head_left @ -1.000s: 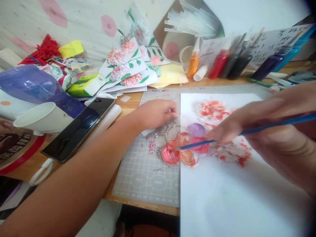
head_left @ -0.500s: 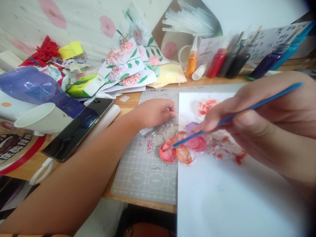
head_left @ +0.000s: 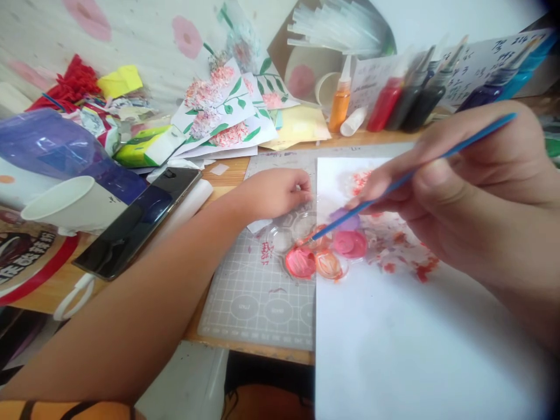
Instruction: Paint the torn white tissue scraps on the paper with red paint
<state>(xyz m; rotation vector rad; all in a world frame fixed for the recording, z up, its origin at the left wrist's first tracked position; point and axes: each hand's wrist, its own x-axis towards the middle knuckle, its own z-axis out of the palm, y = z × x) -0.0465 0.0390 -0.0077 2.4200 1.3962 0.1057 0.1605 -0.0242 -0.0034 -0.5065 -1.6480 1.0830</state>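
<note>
The right hand (head_left: 459,192) is closed in a pen grip on a thin blue paintbrush (head_left: 411,175), whose handle runs up toward 2 o'clock while the tip points down toward 8 o'clock and meets the clear plastic paint palette (head_left: 306,245). The bristles sit at the orange-red well near the palette's middle, just above the full red well (head_left: 300,262) and beside the pink well (head_left: 350,243); a purple well (head_left: 345,220) lies partly behind the fingertips. The left hand (head_left: 273,192) is curled shut at the palette's 11 o'clock edge, fingers pressing on its rim and pinning it to the grey cutting mat (head_left: 258,291).

The palette straddles the left edge of a white sheet of paper (head_left: 415,344), which carries dabbed red blossoms (head_left: 402,256) at about 3 o'clock from the wells, largely hidden by the right hand. The step in hand looks like loading the brush with colour. The next move would call for lifting the tip clear without dragging paint across the neighbouring wells, then carrying it a short way toward 3 o'clock to the blossoms, while the left hand keeps the light palette from sliding.

At 9 o'clock on the worktop (head_left: 227,175) lie a dark phone (head_left: 140,219) and a white paper cup (head_left: 65,204). At 12 o'clock finished flower cards (head_left: 223,111) are stacked, and toward 1 o'clock stands a row of paint bottles (head_left: 394,99).
</note>
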